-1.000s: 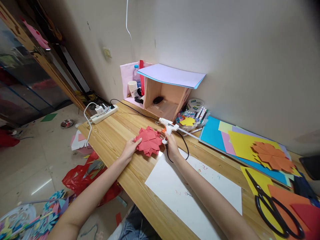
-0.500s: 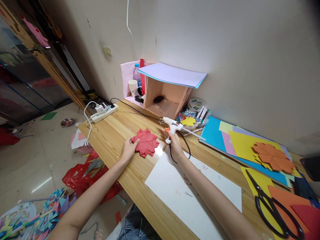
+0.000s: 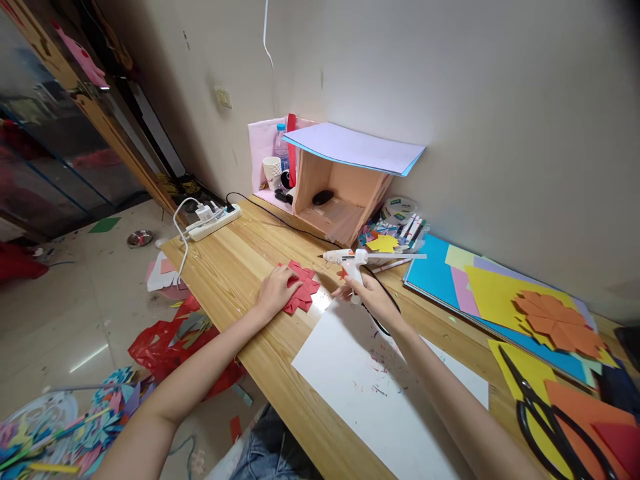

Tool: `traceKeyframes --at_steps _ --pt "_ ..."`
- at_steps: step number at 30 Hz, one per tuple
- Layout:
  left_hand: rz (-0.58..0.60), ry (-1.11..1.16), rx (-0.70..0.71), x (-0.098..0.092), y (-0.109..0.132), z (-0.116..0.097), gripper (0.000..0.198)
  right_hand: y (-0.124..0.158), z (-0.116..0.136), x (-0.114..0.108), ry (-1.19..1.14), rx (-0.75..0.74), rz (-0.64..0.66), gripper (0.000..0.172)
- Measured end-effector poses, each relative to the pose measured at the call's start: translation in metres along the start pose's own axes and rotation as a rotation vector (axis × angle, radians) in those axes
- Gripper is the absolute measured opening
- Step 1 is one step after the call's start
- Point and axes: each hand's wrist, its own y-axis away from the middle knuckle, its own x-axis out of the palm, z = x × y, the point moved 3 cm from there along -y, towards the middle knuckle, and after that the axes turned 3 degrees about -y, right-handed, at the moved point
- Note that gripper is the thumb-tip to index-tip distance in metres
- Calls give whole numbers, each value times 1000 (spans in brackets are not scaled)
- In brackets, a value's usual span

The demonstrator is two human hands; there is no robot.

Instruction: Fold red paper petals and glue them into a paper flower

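Observation:
My left hand (image 3: 275, 291) lies over the left part of a red folded-paper flower (image 3: 306, 288) on the wooden table, its fingers curled on the paper and hiding that part. In my right hand (image 3: 374, 298) is a white hot glue gun (image 3: 353, 263), gripped by its handle just right of the flower. The gun's nozzle points left, and a clear glue stick sticks out of its back. Its black cord hangs by my right wrist. Under my right forearm lies a white sheet (image 3: 340, 373) with small coloured marks.
A white power strip (image 3: 215, 223) sits at the table's far left edge. Behind the gun stands a cardboard box (image 3: 345, 190) beside pens and paper scraps. To the right are coloured sheets (image 3: 430, 267), an orange paper flower (image 3: 557, 320) and black-handled scissors (image 3: 543, 407).
My left hand has moved from the flower's left edge further over its top. The glue gun has turned to lie more level, and my right hand has shifted slightly right.

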Motion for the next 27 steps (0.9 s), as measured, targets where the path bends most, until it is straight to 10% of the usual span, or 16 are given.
traceKeyframes --at_steps 27 --pt "156 -335 7 2 -10 -19 26 13 6 6 266 65 106 38"
